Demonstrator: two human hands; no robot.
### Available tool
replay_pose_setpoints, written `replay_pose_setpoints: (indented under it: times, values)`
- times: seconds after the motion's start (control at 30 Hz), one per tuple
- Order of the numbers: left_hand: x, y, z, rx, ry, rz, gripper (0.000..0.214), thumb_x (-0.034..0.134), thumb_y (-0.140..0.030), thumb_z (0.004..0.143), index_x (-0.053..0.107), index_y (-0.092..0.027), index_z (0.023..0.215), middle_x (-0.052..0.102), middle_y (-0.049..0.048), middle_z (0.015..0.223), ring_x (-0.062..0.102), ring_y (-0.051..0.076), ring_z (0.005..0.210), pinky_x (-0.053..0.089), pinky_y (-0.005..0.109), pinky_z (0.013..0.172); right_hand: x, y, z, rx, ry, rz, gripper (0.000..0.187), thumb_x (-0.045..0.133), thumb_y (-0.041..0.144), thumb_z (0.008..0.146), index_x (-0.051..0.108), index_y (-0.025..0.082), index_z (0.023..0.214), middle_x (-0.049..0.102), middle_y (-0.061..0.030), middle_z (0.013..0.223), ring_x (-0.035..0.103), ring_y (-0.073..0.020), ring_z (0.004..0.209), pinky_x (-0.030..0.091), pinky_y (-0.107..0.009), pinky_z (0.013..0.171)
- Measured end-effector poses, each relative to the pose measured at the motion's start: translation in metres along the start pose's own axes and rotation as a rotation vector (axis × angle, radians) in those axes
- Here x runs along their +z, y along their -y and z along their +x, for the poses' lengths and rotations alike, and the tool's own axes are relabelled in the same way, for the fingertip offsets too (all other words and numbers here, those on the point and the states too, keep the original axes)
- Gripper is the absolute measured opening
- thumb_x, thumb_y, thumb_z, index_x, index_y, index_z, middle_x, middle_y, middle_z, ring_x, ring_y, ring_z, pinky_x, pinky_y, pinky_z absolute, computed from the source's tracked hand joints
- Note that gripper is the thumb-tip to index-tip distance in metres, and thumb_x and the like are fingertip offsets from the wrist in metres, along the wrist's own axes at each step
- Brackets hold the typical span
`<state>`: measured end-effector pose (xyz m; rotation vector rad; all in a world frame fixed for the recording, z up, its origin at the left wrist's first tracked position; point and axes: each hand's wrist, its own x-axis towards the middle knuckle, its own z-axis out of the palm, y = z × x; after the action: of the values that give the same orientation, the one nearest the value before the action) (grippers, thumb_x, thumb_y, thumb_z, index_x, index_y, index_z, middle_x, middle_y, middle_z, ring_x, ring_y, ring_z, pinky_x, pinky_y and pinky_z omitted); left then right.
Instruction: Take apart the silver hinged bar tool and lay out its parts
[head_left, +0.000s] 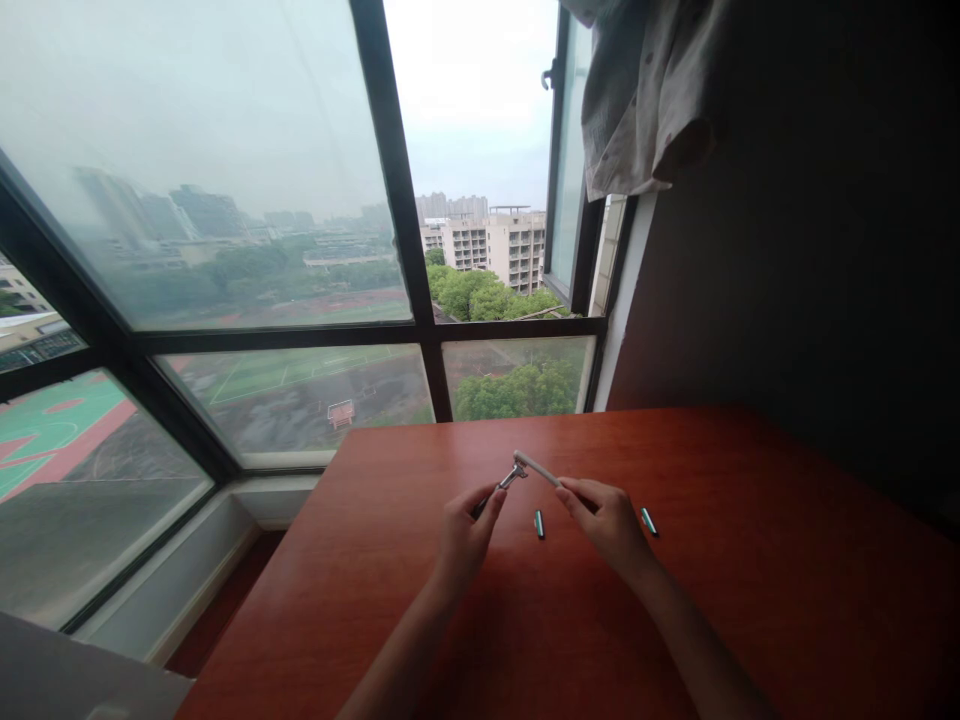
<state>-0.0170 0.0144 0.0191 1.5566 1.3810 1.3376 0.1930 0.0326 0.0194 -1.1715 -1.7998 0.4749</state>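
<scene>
a dark window frame (409, 235) crosses the left and middle of the picture. at the upper right hangs a grey cloth (630, 120), beside an open window pane (572, 150). outside, pale buildings (516, 245) stand behind green trees (487, 295) near the centre, and a green sports court (52, 428) lies at the left edge.

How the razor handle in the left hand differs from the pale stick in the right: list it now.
The razor handle is shiny near its upper end and dark lower down; the pale stick is whitish.
The razor handle slants up rightward from the left hand; the pale stick slants up leftward from the right hand.
Shared: both are held, upper ends close together.
</scene>
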Motion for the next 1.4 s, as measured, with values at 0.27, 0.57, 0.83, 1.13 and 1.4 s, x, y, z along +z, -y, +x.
replay_pose_setpoints:
  times: [0.27, 0.57, 0.83, 1.13, 1.4]
  values:
    - [-0.001, 0.0002, 0.0014, 0.005, -0.011, 0.035, 0.041, 0.059, -0.046, 0.079, 0.074, -0.011, 0.097, 0.058, 0.0013, 0.061, 0.047, 0.013, 0.057, 0.035, 0.021, 0.051, -0.0022, 0.0029, -0.0001, 0.01, 0.036, 0.046, 0.028, 0.053, 0.035, 0.087, 0.074, 0.017, 0.09, 0.074, -0.008, 0.081, 0.068, -0.0227, 0.071, 0.051, -0.028, 0.062]
    - [-0.0042, -0.0024, 0.0013, 0.151, -0.022, 0.145, 0.032, 0.057, -0.039, 0.082, 0.074, -0.014, 0.094, 0.069, 0.0057, 0.075, 0.058, 0.017, 0.066, 0.042, 0.023, 0.061, -0.0019, -0.0024, 0.0006, 0.0, 0.048, -0.017, 0.027, 0.052, 0.035, 0.087, 0.074, 0.018, 0.09, 0.074, -0.0087, 0.082, 0.067, -0.0236, 0.072, 0.05, -0.03, 0.064]
    - [-0.0033, 0.001, 0.0011, 0.094, -0.019, 0.135, 0.036, 0.054, -0.042, 0.084, 0.072, -0.012, 0.092, 0.059, 0.0016, 0.065, 0.049, 0.013, 0.06, 0.037, 0.021, 0.054, -0.0003, -0.0006, -0.0013, 0.081, 0.029, 0.081, 0.033, 0.051, 0.039, 0.087, 0.073, 0.015, 0.09, 0.07, -0.0063, 0.071, 0.063, -0.0198, 0.065, 0.046, -0.025, 0.058]
    - [-0.0046, 0.0015, 0.0025, 0.031, -0.083, 0.059, 0.038, 0.055, -0.044, 0.083, 0.072, -0.012, 0.096, 0.053, 0.0004, 0.062, 0.046, 0.013, 0.059, 0.035, 0.02, 0.053, -0.0001, 0.0027, -0.0007, 0.071, 0.127, 0.102, 0.038, 0.047, 0.04, 0.09, 0.073, 0.013, 0.088, 0.058, -0.001, 0.058, 0.053, -0.0147, 0.056, 0.037, -0.023, 0.053]
    - [-0.0019, 0.0032, 0.0017, 0.029, -0.013, 0.017, 0.041, 0.058, -0.046, 0.081, 0.072, -0.011, 0.096, 0.055, 0.0007, 0.062, 0.047, 0.013, 0.058, 0.037, 0.021, 0.054, 0.0009, 0.0041, -0.0001, 0.098, 0.116, 0.109, 0.041, 0.046, 0.043, 0.089, 0.073, 0.012, 0.086, 0.055, 0.0001, 0.056, 0.052, -0.014, 0.054, 0.036, -0.022, 0.052]
